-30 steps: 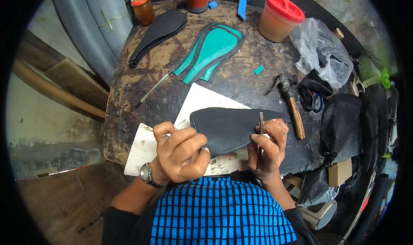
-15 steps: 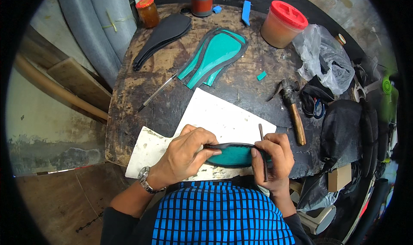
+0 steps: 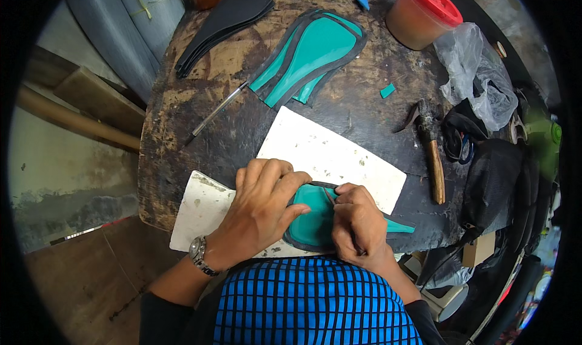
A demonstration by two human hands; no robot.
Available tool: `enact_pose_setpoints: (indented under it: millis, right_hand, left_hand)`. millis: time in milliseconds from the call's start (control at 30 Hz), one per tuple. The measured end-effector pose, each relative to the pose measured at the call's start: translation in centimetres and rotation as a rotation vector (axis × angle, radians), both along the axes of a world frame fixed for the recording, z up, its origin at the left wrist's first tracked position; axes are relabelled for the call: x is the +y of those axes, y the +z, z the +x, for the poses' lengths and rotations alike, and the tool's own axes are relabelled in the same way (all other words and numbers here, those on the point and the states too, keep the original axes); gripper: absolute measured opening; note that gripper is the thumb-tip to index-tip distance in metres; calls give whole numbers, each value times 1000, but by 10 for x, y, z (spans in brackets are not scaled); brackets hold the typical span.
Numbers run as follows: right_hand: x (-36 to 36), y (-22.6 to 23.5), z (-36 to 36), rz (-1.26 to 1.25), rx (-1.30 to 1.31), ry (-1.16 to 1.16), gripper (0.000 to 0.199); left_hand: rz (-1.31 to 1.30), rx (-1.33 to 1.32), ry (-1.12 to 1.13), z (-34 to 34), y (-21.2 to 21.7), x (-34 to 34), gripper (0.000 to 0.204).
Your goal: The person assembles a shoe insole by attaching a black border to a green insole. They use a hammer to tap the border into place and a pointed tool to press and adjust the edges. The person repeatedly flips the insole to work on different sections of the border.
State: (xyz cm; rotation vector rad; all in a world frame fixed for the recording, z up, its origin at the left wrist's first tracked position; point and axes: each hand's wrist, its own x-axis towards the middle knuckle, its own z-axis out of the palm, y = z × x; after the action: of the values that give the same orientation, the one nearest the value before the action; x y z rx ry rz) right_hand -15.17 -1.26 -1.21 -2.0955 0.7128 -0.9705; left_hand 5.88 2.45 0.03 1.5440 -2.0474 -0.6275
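- Left hand (image 3: 267, 202): palm down, fingers spread flat, pressing on the left part of the teal piece (image 3: 312, 221). It grips nothing; a watch (image 3: 199, 254) sits on the wrist.
- Right hand (image 3: 357, 227): fingers curled shut around a thin tool (image 3: 330, 198), whose tip touches the top face of the teal piece near its upper edge. The tool's lower end is hidden in the fist.
- Teal piece: flat, dark-edged, teal side up, lying on the white board (image 3: 330, 157) at the near edge of the table (image 3: 182, 133), between the two hands. Its pointed end sticks out to the right of the right hand.
- A second white board (image 3: 203, 208) lies just left, partly under the left hand.
- Further up the table: a stack of teal pieces (image 3: 309, 51), black pieces (image 3: 224, 21) and an awl (image 3: 215, 115), well apart from the hands.
- Right side: a hammer (image 3: 433, 157) beside the white board, a small teal scrap (image 3: 387, 90), a plastic bag (image 3: 476, 72) and a red-lidded tub (image 3: 421, 15).
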Motion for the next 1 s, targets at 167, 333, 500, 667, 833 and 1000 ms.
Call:
enact_pose_setpoints:
  millis: [167, 333, 500, 667, 833, 1000]
  right_hand:
    - [0, 2, 5, -85, 101, 28, 30]
    - [-3, 3, 8, -140, 108, 45, 34]
    - [-3, 6, 10, -153, 129, 45, 38]
    - [-3, 7, 10, -132, 184, 61, 37]
    - [-3, 5, 7, -62, 170, 60, 33]
    - [0, 3, 8, 9, 91, -9, 31]
  left_hand:
    - [3, 21, -14, 2, 0, 0, 42]
    - [-15, 31, -12, 1, -3, 0, 42]
    - [10, 17, -3, 2, -4, 1, 42]
    - [25, 12, -5, 3, -3, 1, 43]
    - [25, 54, 38, 1, -1, 2, 47]
    - [65, 22, 39, 1, 1, 4, 47]
